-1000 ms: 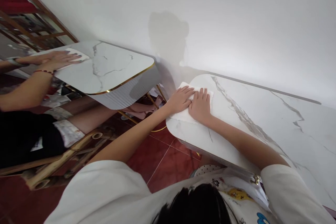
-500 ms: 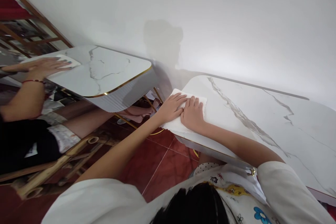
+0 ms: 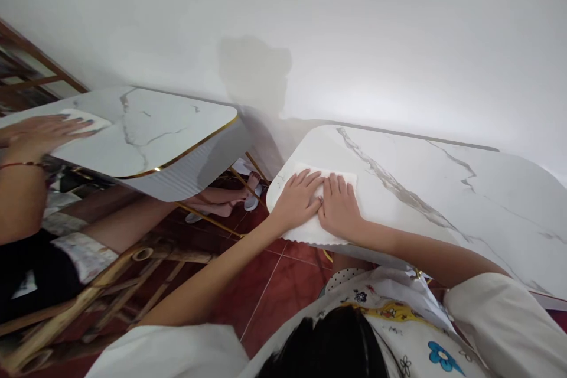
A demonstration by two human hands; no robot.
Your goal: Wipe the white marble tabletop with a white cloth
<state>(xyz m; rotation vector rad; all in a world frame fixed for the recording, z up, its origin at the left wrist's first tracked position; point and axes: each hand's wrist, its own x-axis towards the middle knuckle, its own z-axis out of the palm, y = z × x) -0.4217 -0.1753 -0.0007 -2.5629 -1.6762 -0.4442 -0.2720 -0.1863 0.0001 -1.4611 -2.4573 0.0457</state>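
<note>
Two hands flat, side by side, thumbs touching: left hand (image 3: pixel 297 199) and right hand (image 3: pixel 340 208) press a white cloth (image 3: pixel 310 225) directly beneath them at the near-left corner of the marble table (image 3: pixel 443 189); cloth's long axis runs left-right. Far left, another person's hand (image 3: pixel 38 133) on a second table (image 3: pixel 146 136).

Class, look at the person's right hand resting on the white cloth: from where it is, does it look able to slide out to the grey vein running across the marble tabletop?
Probably yes. The right hand lies flat on the white cloth, and the grey vein runs just beyond it on the same tabletop. Nothing stands between them.
</note>
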